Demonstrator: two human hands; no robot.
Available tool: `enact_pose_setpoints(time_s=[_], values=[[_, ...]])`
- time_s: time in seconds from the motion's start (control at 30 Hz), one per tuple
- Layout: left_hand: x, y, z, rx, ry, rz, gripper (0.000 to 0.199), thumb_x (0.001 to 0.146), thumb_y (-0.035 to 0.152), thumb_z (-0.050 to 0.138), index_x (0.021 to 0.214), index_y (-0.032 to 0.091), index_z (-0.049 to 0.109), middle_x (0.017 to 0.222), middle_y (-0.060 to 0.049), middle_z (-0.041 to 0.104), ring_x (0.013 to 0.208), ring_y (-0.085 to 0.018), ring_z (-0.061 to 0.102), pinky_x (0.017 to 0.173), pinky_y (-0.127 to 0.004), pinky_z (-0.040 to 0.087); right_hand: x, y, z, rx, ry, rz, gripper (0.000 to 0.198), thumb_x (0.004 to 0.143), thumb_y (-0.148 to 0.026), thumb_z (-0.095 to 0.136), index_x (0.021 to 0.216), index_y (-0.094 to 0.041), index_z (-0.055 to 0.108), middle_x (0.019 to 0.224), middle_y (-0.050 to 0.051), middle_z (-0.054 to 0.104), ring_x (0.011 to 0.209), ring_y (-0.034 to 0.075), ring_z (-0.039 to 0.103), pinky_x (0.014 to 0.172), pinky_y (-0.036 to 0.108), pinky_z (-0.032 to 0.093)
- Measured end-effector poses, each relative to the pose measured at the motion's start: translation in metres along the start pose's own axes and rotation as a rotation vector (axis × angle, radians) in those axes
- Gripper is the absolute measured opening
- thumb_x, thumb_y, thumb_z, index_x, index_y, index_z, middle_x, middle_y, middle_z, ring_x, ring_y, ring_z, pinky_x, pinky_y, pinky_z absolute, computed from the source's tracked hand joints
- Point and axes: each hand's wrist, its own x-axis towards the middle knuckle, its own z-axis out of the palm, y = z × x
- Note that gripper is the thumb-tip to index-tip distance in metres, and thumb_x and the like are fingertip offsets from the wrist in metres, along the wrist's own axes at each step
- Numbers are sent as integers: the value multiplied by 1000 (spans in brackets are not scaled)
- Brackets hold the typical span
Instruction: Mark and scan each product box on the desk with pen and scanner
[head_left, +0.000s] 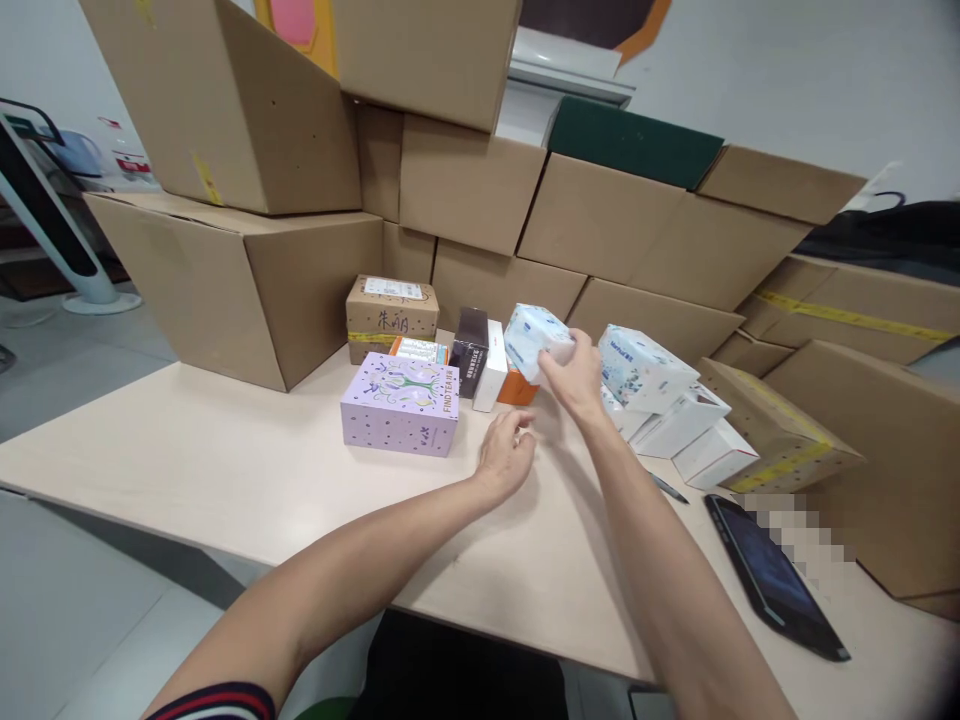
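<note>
Pack (531,340) pinched between thumb and fingers of the right hand (579,378), orange box (517,390) just below them, touching or not, hard to say! Squeeze too hard and that soft-looking wrap could buckle; drift left and it might topple the slim, upright white box (491,368) beside those fingers. Left hand (505,457) near by, fingers loosely curled and parted, nothing visible in them, smooth lilac carton (399,402) to their left on the desk (300,500).

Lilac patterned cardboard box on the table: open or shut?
Shut: the lilac patterned cardboard box has its top lying flat across the sides; no raised flap shows.
</note>
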Motion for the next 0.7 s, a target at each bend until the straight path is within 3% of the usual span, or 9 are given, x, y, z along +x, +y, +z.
enact_pose_setpoints(time_s=[0.13, 0.23, 0.3, 0.37, 0.43, 0.57, 0.63, 0.7], values=[[10, -4, -1, -62, 151, -100, 34, 87, 16, 48, 118, 20, 62, 116, -10, 66, 107, -22, 62, 100, -40, 47, -23, 50, -45, 278, 8, 83, 61, 71, -40, 66, 128, -21, 56, 125, 11, 61, 110, 28, 57, 99, 46, 46], [13, -2, -4, -99, 213, -123, 32, 93, 27, 47, 122, 20, 60, 124, -11, 64, 118, -23, 58, 107, -40, 43, -53, 81, -72, 595, -145, 228, 71, 71, -39, 67, 139, -26, 48, 120, 7, 63, 96, 23, 62, 80, 38, 54], [14, 0, -6, -114, 214, -114, 32, 95, 31, 45, 119, 20, 62, 127, -10, 63, 123, -23, 55, 110, -38, 40, -71, 93, -82, 692, -274, 279, 80, 69, -34, 66, 146, -29, 42, 117, 4, 65, 89, 21, 63, 75, 34, 54], [15, 2, -8, -124, 179, -111, 33, 98, 34, 40, 110, 20, 67, 121, -9, 68, 119, -23, 59, 106, -37, 43, -85, 97, -88, 643, -420, 287, 88, 66, -28, 66, 150, -30, 40, 122, 5, 65, 91, 21, 64, 78, 33, 54], [16, 2, -9, -127, 129, -118, 39, 99, 37, 36, 99, 20, 71, 109, -8, 72, 106, -23, 65, 98, -36, 48, -90, 96, -93, 535, -544, 272, 96, 64, -24, 67, 155, -30, 35, 136, 7, 59, 106, 24, 63, 88, 34, 52], [19, -2, -9, -112, 96, -138, 41, 99, 39, 36, 94, 20, 72, 99, -8, 74, 96, -22, 67, 88, -35, 51, -88, 97, -102, 407, -590, 210, 104, 70, -38, 76, 160, -28, 24, 157, 8, 40, 130, 27, 51, 103, 35, 46], [19, -2, -9, -107, 92, -142, 40, 99, 40, 38, 94, 20, 72, 98, -8, 74, 96, -23, 66, 87, -35, 51, -85, 101, -102, 395, -577, 264, 97, 77, -56, 70, 159, -26, 28, 149, 11, 50, 118, 26, 60, 92, 33, 53], [18, -1, -10, -110, 80, -137, 38, 98, 40, 41, 94, 19, 72, 98, -8, 73, 97, -23, 66, 88, -35, 52, -85, 106, -100, 402, -592, 374, 85, 86, -71, 51, 153, -20, 41, 124, 15, 67, 88, 23, 67, 70, 32, 57]])
